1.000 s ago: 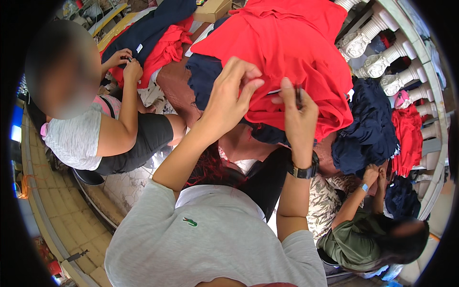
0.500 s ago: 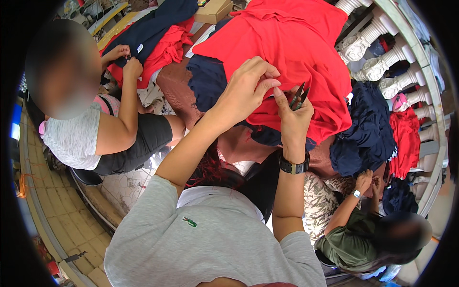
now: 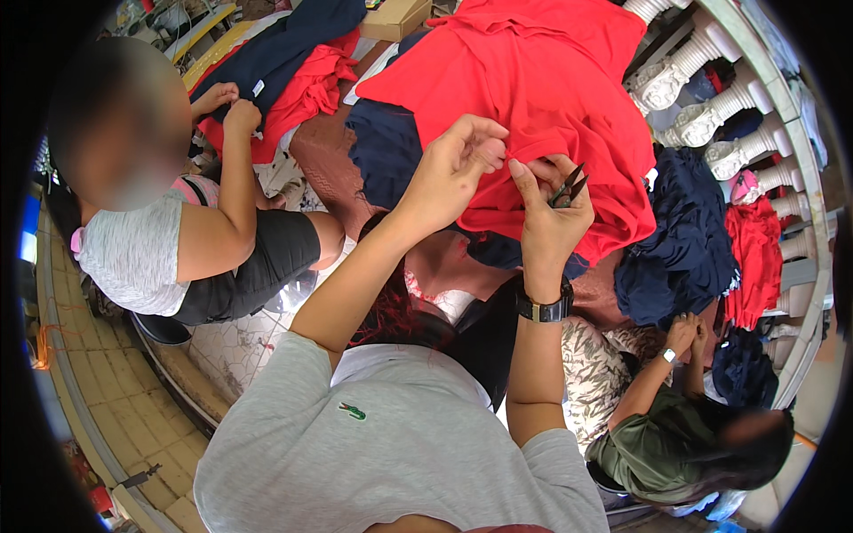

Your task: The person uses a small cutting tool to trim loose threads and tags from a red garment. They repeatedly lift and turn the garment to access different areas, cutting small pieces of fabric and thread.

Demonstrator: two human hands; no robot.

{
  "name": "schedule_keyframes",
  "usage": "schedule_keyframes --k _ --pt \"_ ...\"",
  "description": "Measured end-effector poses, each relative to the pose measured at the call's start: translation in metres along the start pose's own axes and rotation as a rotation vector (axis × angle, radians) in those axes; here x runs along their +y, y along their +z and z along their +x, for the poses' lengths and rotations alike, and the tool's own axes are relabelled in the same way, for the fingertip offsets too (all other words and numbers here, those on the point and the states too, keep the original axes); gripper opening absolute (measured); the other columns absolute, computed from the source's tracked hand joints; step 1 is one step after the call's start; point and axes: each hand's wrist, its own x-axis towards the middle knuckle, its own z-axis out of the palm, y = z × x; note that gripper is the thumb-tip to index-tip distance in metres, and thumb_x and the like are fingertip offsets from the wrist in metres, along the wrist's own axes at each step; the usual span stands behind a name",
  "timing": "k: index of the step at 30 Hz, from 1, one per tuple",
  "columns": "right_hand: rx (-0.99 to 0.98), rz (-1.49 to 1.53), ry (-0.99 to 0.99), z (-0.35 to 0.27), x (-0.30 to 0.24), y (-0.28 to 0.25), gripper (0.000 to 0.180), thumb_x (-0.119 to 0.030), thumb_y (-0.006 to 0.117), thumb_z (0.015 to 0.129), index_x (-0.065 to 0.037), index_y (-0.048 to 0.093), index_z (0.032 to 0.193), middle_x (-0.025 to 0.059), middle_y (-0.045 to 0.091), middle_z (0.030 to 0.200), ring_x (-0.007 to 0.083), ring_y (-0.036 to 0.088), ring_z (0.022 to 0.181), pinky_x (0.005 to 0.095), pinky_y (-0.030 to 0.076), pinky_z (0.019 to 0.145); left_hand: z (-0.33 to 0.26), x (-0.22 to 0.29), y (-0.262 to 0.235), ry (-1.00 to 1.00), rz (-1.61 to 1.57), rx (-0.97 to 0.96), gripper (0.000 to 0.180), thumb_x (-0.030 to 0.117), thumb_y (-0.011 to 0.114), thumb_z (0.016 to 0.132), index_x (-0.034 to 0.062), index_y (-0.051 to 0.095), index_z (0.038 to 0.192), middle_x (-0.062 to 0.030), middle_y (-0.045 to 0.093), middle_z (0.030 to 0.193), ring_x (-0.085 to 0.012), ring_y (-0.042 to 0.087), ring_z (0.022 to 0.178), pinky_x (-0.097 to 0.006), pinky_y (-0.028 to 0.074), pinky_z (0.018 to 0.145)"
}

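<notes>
Both hands had drawn closer together over the last second, and the small thread snips [image 3: 567, 186] had tipped up so their dark blades pointed toward one o'clock. The left hand [image 3: 451, 169] pinched a fold of the red garment [image 3: 542, 84] between closed fingers [image 3: 487, 153], holding the cloth taut. The right hand [image 3: 549, 218], wearing a black wristwatch [image 3: 544, 309], gripped the snips with fingers curled shut around them, just beside the pinched fold. The red garment lay at twelve o'clock from the hands, draped over navy clothes [image 3: 386, 147] on a heap.

It looked light, soft and limp; it would sag and slip unless pinched near the working spot, as the left hand did. The snips looked small, stiff and sharp-tipped, best held by the body behind the blades.

At nine o'clock, a seated person in a pale grey top handled another red garment [image 3: 306, 80]. At four o'clock, a person in olive green sat near a navy pile [image 3: 680, 240].
</notes>
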Motion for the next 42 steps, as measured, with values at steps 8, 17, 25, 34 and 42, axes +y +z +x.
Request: schedule_keyframes --k 8,17,25,34,42 --pt "0.031 -0.184 -0.054 -0.006 -0.007 0.005 0.023 0.001 0.081 0.084 0.0 0.064 0.1 -0.0001 0.069 0.086 -0.0005 0.042 0.063 0.018 0.031 0.053 0.001 -0.005 -0.005 -0.003 0.224 -0.026 0.011 0.01 0.061 0.102 -0.0012 0.061 0.101 -0.0025 0.064 0.095 -0.0079 0.06 0.088 -0.024 0.051 0.08" --pt "-0.263 0.016 0.492 -0.024 -0.033 0.005 0.038 -0.038 0.05 0.109 -0.004 0.058 0.092 -0.0048 0.045 0.073 0.0022 0.036 0.06 0.0217 0.028 0.051 -0.002 -0.001 0.001 -0.136 -0.028 0.025 0.01 0.009 0.057 0.104 -0.0005 0.06 0.103 -0.0031 0.063 0.094 -0.0075 0.06 0.088 -0.025 0.052 0.082" --pt "-0.345 0.112 0.557 -0.017 -0.018 0.002 0.039 -0.033 0.044 0.109 -0.004 0.06 0.089 -0.0043 0.04 0.068 0.0037 0.031 0.053 0.0224 0.022 0.047 -0.006 0.005 -0.002 -0.093 0.131 -0.016 0.009 0.007 0.058 0.103 -0.0015 0.06 0.102 -0.0027 0.062 0.09 -0.0076 0.057 0.082 -0.024 0.049 0.076" --pt "-0.368 0.24 0.706 -0.001 -0.012 0.0 0.035 -0.037 0.049 0.105 -0.009 0.056 0.086 -0.0054 0.039 0.062 0.0039 0.028 0.045 0.0227 0.018 0.043 -0.009 0.003 0.001 0.028 0.065 -0.023 0.004 -0.001 0.057 0.1 -0.0009 0.059 0.097 -0.0027 0.06 0.09 -0.0083 0.057 0.076 -0.023 0.048 0.07" --pt "-0.392 0.237 0.552 0.002 -0.016 -0.025 0.042 -0.04 0.048 0.106 -0.013 0.047 0.074 -0.0067 0.035 0.062 0.0031 0.027 0.048 0.0227 0.017 0.045 -0.024 0.034 -0.044 0.124 0.621 -0.488 0.012 0.007 0.068 0.092 -0.003 0.061 0.09 -0.0108 0.06 0.098 -0.0256 0.063 0.091 -0.035 0.05 0.084"
